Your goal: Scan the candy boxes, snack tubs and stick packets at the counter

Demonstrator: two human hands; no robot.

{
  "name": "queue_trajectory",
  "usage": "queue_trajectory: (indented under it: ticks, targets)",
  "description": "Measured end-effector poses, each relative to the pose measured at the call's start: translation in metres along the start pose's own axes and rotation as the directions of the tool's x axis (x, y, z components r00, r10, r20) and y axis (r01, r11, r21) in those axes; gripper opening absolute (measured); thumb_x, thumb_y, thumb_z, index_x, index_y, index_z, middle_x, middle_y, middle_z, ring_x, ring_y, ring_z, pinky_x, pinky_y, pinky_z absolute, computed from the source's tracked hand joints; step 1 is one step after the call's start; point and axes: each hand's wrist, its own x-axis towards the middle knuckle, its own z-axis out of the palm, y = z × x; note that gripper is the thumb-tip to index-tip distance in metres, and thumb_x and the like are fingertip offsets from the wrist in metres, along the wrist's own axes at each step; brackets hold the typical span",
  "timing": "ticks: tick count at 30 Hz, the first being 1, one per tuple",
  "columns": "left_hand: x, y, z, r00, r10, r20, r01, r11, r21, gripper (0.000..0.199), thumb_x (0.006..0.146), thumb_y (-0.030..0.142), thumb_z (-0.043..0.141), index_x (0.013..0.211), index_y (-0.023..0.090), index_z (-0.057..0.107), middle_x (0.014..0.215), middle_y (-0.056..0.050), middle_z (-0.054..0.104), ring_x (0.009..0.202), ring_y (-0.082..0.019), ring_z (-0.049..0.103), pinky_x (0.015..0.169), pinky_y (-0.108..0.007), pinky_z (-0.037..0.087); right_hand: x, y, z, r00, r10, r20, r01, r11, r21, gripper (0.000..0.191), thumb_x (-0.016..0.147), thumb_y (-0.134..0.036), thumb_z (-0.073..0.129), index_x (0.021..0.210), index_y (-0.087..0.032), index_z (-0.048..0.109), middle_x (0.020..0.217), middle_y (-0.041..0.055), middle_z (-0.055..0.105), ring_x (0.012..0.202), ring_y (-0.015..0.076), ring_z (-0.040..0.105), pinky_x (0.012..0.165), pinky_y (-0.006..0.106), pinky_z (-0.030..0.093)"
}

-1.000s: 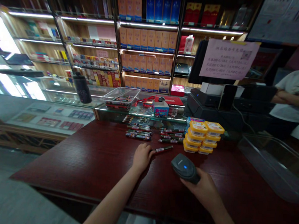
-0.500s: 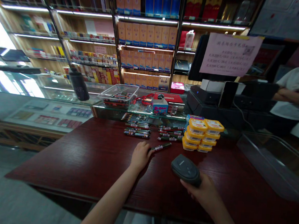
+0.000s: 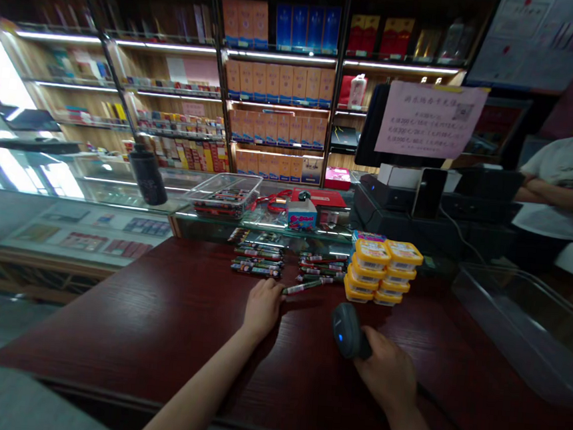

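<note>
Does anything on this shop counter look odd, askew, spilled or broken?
Nothing looks spilled or broken. The black cylindrical bottle seems tilted, but the dark shelf post behind it leans likewise, probably lens distortion. The slim, pale-labelled stick slants, but the left hand holds it.

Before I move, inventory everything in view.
table: one, red-brown, foreground
pen: one, dark, centre
scanner: one, grey, centre right
other pens: many, dark, far tabletop
tubs: two stacks, yellow, beside other pens
bin: one, clear, table's right
basket: one, clear, counter
bottle: one, black, counter's left
monitor: one, black, behind tubs
notice: one, pink, on monitor
boxes: many, mostly orange, shelves
co-worker: one, white top, right
left hand: one, bare, on pen
right hand: one, bare, on scanner
</note>
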Motion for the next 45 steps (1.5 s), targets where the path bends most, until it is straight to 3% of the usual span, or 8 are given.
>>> queue_trajectory:
  ticks: [5, 13, 18, 22, 27, 37, 41, 45]
  targets:
    - [0.043, 0.011, 0.001, 0.998, 0.001, -0.069, -0.002, 1.000, -0.012, 0.019, 0.085, 0.025, 0.054, 0.100, 0.023, 0.066, 0.095, -0.007, 0.058, 0.094, -0.023, 0.050, 0.082, -0.033, 0.038, -0.003, 0.009, 0.009, 0.996, -0.045, -0.073, 0.045, 0.999, -0.004, 0.023, 0.077, -0.018, 0.054, 0.099, -0.019, 0.061, 0.092, 0.0052, 0.070, 0.081, 0.0202, 0.065, 0.073, 0.029, 0.042]
    - [0.106, 0.045, 0.038, 0.997, 0.064, 0.036, -0.063, 0.998, -0.030, 0.018, 0.084, 0.022, 0.054, 0.095, 0.020, 0.068, 0.094, -0.008, 0.065, 0.094, -0.022, 0.052, 0.081, -0.033, 0.040, 0.000, 0.013, 0.014, 0.997, -0.009, -0.076, 0.016, 0.996, 0.088, 0.021, 0.075, -0.018, 0.055, 0.095, -0.022, 0.061, 0.089, 0.0025, 0.070, 0.079, 0.0191, 0.065, 0.071, 0.029, 0.043]
    - [0.127, 0.045, 0.048, 0.998, 0.053, 0.030, -0.051, 0.997, -0.054, 0.022, 0.085, 0.021, 0.053, 0.101, 0.021, 0.067, 0.099, -0.009, 0.066, 0.097, -0.023, 0.052, 0.083, -0.033, 0.041, 0.001, 0.014, 0.015, 0.997, 0.007, -0.072, 0.000, 0.995, 0.097, 0.023, 0.075, -0.018, 0.054, 0.096, -0.023, 0.060, 0.086, 0.0014, 0.071, 0.079, 0.0188, 0.065, 0.070, 0.028, 0.043]
    - [0.130, 0.039, 0.051, 1.000, 0.008, -0.009, -0.008, 0.998, -0.054, 0.022, 0.081, 0.023, 0.060, 0.102, 0.024, 0.066, 0.119, -0.008, 0.057, 0.110, -0.024, 0.046, 0.090, -0.035, 0.039, 0.001, 0.015, 0.017, 0.997, 0.007, -0.075, -0.002, 0.997, 0.077, 0.025, 0.075, -0.018, 0.053, 0.098, -0.023, 0.060, 0.088, 0.0015, 0.071, 0.080, 0.0183, 0.066, 0.071, 0.028, 0.043]
    - [0.130, 0.030, 0.057, 0.976, -0.213, -0.055, 0.205, 0.971, -0.119, 0.017, 0.080, 0.020, 0.060, 0.096, 0.018, 0.066, 0.105, -0.010, 0.054, 0.099, -0.021, 0.052, 0.086, -0.032, 0.041, 0.001, 0.016, 0.018, 0.998, 0.020, -0.061, -0.016, 0.997, 0.071, 0.025, 0.074, -0.019, 0.053, 0.097, -0.024, 0.060, 0.087, 0.0013, 0.071, 0.079, 0.0185, 0.065, 0.070, 0.028, 0.043]
    - [0.120, 0.019, 0.051, 0.993, -0.103, -0.057, 0.093, 0.984, -0.154, 0.022, 0.084, 0.018, 0.050, 0.095, 0.020, 0.069, 0.098, -0.007, 0.059, 0.095, -0.019, 0.054, 0.087, -0.030, 0.041, 0.000, 0.015, 0.017, 0.997, 0.007, -0.073, -0.004, 0.999, 0.035, 0.025, 0.076, -0.020, 0.053, 0.099, -0.023, 0.060, 0.091, 0.0023, 0.071, 0.081, 0.0193, 0.066, 0.071, 0.029, 0.045]
    - [0.105, -0.007, 0.032, 0.994, -0.064, -0.093, 0.056, 0.994, -0.091, 0.023, 0.086, 0.021, 0.047, 0.095, 0.021, 0.068, 0.101, -0.007, 0.060, 0.097, -0.020, 0.052, 0.086, -0.031, 0.041, -0.002, 0.016, 0.016, 0.995, -0.017, -0.095, 0.015, 1.000, -0.027, 0.023, 0.077, -0.021, 0.053, 0.098, -0.023, 0.060, 0.090, 0.0030, 0.072, 0.078, 0.0195, 0.066, 0.069, 0.028, 0.045]
    - [0.092, -0.054, 0.011, 0.977, -0.136, -0.165, 0.142, 0.989, 0.027, 0.026, 0.085, 0.020, 0.046, 0.100, 0.022, 0.067, 0.102, -0.009, 0.061, 0.101, -0.023, 0.050, 0.090, -0.034, 0.039, -0.004, 0.017, 0.017, 0.993, -0.037, -0.116, 0.032, 0.999, -0.043, 0.021, 0.078, -0.025, 0.053, 0.098, -0.023, 0.061, 0.090, 0.0034, 0.072, 0.075, 0.0202, 0.067, 0.066, 0.029, 0.045]
